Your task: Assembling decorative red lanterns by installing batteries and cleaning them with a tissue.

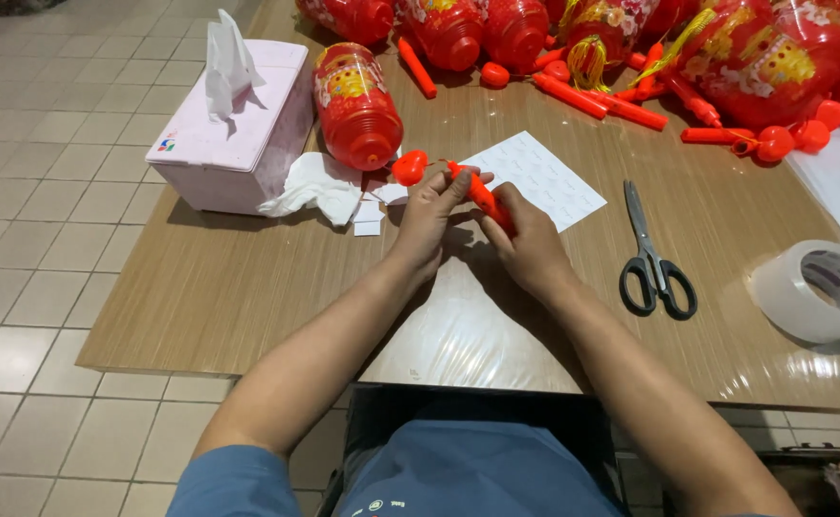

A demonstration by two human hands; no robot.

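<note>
Left hand (426, 215) and right hand (532, 244): joint grip on red stick handle (480, 194). Worktop (247, 278): scissors (651, 257), tape roll (820, 289), tissue box (233, 134), red lanterns (357, 105).

bright even light, glare on the table (496, 335), wide-angle bending.

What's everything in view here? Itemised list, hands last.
lantern handle stick: one, red-orange with round bulb end, held in both hands
lantern: one, red and gold, lying beside the tissue box
lantern pile: several, red, with loose sticks, table's far edge
tissue box: one, pale pink, table's left end
crumpled tissue: one, white, by the box
sticker sheet: one, white, behind the hands
scissors: one, black-handled, shut
tape roll: one, clear, right edge
left hand: gripping stick
right hand: gripping stick
</note>
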